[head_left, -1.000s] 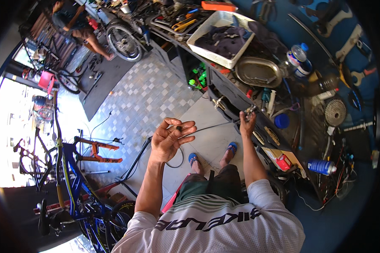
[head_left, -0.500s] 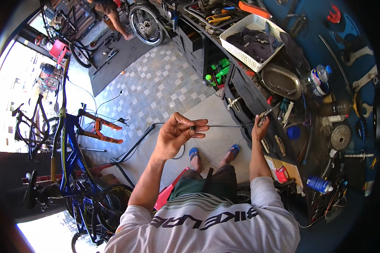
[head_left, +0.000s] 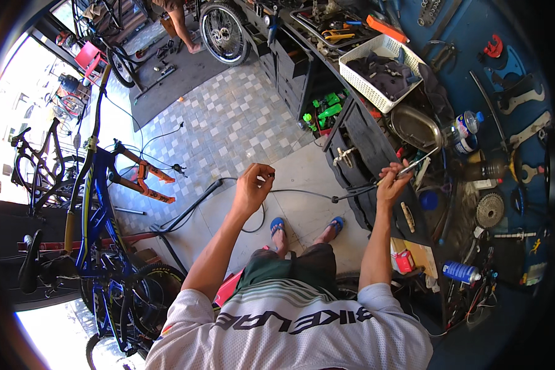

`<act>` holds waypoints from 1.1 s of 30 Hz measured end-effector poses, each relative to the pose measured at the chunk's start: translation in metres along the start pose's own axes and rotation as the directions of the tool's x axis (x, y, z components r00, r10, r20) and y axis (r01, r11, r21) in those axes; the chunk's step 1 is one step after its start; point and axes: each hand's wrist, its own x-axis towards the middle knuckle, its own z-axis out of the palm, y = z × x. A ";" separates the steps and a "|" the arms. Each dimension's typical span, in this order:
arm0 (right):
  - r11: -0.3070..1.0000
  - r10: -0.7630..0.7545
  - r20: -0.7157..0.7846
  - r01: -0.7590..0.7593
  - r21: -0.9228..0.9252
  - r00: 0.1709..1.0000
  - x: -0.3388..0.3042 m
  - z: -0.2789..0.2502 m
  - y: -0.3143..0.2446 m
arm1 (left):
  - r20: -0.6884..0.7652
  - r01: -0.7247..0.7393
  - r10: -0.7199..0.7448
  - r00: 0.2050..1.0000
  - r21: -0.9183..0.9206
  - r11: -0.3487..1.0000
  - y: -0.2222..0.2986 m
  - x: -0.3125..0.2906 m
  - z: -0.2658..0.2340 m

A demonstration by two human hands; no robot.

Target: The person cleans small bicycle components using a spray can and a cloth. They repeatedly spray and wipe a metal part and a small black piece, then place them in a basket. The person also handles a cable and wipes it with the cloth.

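My left hand (head_left: 253,188) is raised over the floor with thumb and fingers pinched together. A tiny dark bit shows at its fingertips, too small to name. A thin black hose (head_left: 302,192) runs from behind or within this hand across to my right hand; I cannot tell whether the left fingers touch it. On the hose sits a small black piece (head_left: 334,199), nearer the right. My right hand (head_left: 391,184), beside the dark cabinet, is closed around a slim silver pointed tool (head_left: 422,160), its tip up and to the right. The hose's end meets this hand.
A workbench on the right carries a white basket (head_left: 379,92), a metal tray (head_left: 407,126), a bottle, a blue can (head_left: 461,272) and a cassette (head_left: 490,209). A blue bike frame (head_left: 98,209) with an orange fork (head_left: 143,179) stands left. Another person's leg (head_left: 182,28) shows far off.
My left fingers have turned and curled inward, hiding the small dark piece they held. The tool in my right hand now points further out. The hose sags more, and the view has shifted slightly.
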 end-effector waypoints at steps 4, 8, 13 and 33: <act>0.912 0.041 0.415 0.136 -0.388 0.909 0.004 0.010 -0.077 | -0.027 -0.074 0.077 0.997 0.099 0.992 -0.045 0.005 0.003; 0.724 0.426 0.783 0.348 -0.595 0.453 -0.034 0.053 -0.129 | 0.018 0.035 -0.037 0.999 0.131 0.991 -0.100 0.000 0.012; 0.649 0.550 0.820 0.536 -0.540 0.160 -0.091 0.124 -0.159 | 0.048 -0.007 0.000 0.999 0.149 0.989 -0.156 -0.006 0.032; 0.567 0.518 0.824 0.631 -0.530 0.227 -0.104 0.165 -0.180 | -0.047 -0.044 0.048 0.998 0.080 0.996 -0.167 -0.014 0.026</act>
